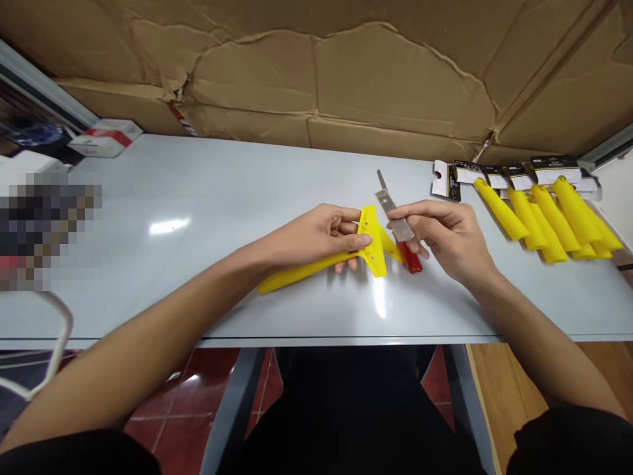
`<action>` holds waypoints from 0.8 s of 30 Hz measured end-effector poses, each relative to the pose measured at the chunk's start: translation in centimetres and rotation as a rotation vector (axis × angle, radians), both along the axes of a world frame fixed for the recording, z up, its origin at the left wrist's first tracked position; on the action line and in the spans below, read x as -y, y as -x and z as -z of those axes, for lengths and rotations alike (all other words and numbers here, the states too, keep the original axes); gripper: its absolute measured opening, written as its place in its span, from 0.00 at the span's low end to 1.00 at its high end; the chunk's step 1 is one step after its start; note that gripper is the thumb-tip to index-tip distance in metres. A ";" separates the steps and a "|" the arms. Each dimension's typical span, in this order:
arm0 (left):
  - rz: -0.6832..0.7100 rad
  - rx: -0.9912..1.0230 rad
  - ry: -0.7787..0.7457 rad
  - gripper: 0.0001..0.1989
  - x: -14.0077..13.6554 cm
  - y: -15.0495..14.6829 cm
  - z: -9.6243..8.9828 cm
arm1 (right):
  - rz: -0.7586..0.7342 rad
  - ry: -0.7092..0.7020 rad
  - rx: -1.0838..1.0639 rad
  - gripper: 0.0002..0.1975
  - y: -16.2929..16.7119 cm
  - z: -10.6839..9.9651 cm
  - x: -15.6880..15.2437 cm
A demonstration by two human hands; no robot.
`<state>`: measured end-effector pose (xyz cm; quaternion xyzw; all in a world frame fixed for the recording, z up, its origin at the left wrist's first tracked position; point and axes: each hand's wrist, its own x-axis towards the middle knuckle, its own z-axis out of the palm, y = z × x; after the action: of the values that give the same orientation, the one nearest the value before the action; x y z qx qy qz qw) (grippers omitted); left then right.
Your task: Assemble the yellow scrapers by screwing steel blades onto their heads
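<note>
A yellow plastic handle (376,256) is held by the left hand (316,234), its flared head, pierced with small holes, pinched under the thumb and turned toward the right hand, while its long grip is extended back beneath the left wrist. A flat metal plate (401,229) is held between the thumb and fingers of the right hand (455,234), tilted, just beside the flared head. Another yellow section (390,245) is seen behind that head, in the gap between the hands; whether it is part of the same handle cannot be told. A red-handled screwdriver (412,259) is partly hidden by the plate and the right fingertips, its shaft pointed away beyond the hands; whether it is touched by those fingers cannot be told. Beneath both hands a pale glossy tabletop (237,198) is seen. To the right of the right hand, several yellow handles (556,221) are grouped with black-and-white cards (556,170) at their far ends. Far beyond the left hand, a white box with a red band (106,138) is placed near the creased cardboard (346,79).
</note>
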<state>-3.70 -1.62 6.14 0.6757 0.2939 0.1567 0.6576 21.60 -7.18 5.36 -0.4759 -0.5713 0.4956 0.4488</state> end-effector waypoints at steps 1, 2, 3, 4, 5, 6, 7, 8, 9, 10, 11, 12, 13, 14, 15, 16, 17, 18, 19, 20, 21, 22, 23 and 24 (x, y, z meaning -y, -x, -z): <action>-0.013 -0.004 -0.026 0.14 0.1 0.0 -0.1 | -0.018 0.038 -0.011 0.19 0.1 0.3 0.0; -0.031 -0.011 -0.056 0.15 0.3 -0.1 -0.1 | -0.032 0.069 -0.015 0.21 0.1 0.6 -0.1; -0.049 -0.020 -0.087 0.16 0.4 -0.1 -0.1 | -0.038 0.090 -0.013 0.22 0.2 0.9 -0.1; -0.068 -0.028 -0.116 0.16 0.4 -0.2 0.0 | -0.033 0.097 -0.014 0.24 0.2 1.0 -0.2; -0.090 -0.034 -0.142 0.15 0.5 -0.2 0.0 | -0.023 0.091 -0.021 0.25 0.3 1.1 -0.2; -0.115 -0.037 -0.164 0.13 0.5 -0.2 0.1 | -0.015 0.083 -0.032 0.27 0.4 1.1 -0.2; -0.141 -0.035 -0.181 0.12 0.5 -0.2 0.1 | -0.007 0.073 -0.049 0.30 0.4 1.0 -0.2; -0.163 -0.030 -0.192 0.10 0.5 -0.2 0.2 | -0.006 0.067 -0.058 0.33 0.5 0.9 -0.1; -0.177 -0.022 -0.195 0.10 0.6 -0.2 0.2 | -0.014 0.066 -0.057 0.37 0.6 0.9 -0.1; -0.183 -0.012 -0.192 0.11 0.6 -0.3 0.2 | -0.028 0.070 -0.044 0.39 0.8 0.8 0.0; -0.186 0.002 -0.188 0.12 0.6 -0.3 0.2 | -0.041 0.070 -0.024 0.40 0.9 0.8 0.1; -0.190 0.013 -0.186 0.13 0.7 -0.3 0.2 | -0.050 0.063 0.001 0.41 1.0 0.8 0.1; -0.199 0.022 -0.186 0.14 0.8 -0.4 0.1 | -0.054 0.049 0.032 0.40 1.2 0.8 0.2; -0.213 0.029 -0.187 0.15 0.9 -0.4 0.0 | -0.056 0.030 0.069 0.39 1.3 0.9 0.3; -0.229 0.030 -0.189 0.15 0.9 -0.4 0.0 | -0.053 0.007 0.107 0.37 1.5 1.0 0.4; -0.246 0.028 -0.191 0.15 1.0 -0.5 -0.1 | -0.045 -0.018 0.145 0.34 1.6 1.1 0.5; -0.262 0.024 -0.194 0.16 1.1 -0.5 -0.2 | -0.033 -0.042 0.183 0.31 1.8 1.3 0.6; -0.276 0.016 -0.197 0.16 1.2 -0.5 -0.3 | -0.020 -0.063 0.215 0.28 2.0 1.4 0.8; -0.293 0.008 -0.202 0.16 1.3 -0.5 -0.4 | -0.007 -0.081 0.237 0.25 2.1 1.6 1.0; -0.313 -0.001 -0.205 0.16 1.4 -0.5 -0.5 | 0.005 -0.096 0.248 0.23 2.3 1.8 1.1; -0.337 -0.005 -0.207 0.16 1.4 -0.5 -0.6 | 0.010 -0.106 0.249 0.22 2.5 2.0 1.3; -0.361 -0.005 -0.207 0.17 1.5 -0.5 -0.6 | 0.011 -0.116 0.246 0.22 2.7 2.1 1.5; -0.383 0.000 -0.208 0.18 1.6 -0.5 -0.7 | 0.011 -0.129 0.243 0.21 3.0 2.2 1.7; -0.401 0.007 -0.212 0.18 1.6 -0.5 -0.7 | 0.014 -0.148 0.244 0.21 3.2 2.3 1.8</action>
<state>-3.20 -3.27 6.83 0.6686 0.4018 0.3168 0.5395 18.44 -8.97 3.07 -0.5020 -0.6534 0.3875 0.4133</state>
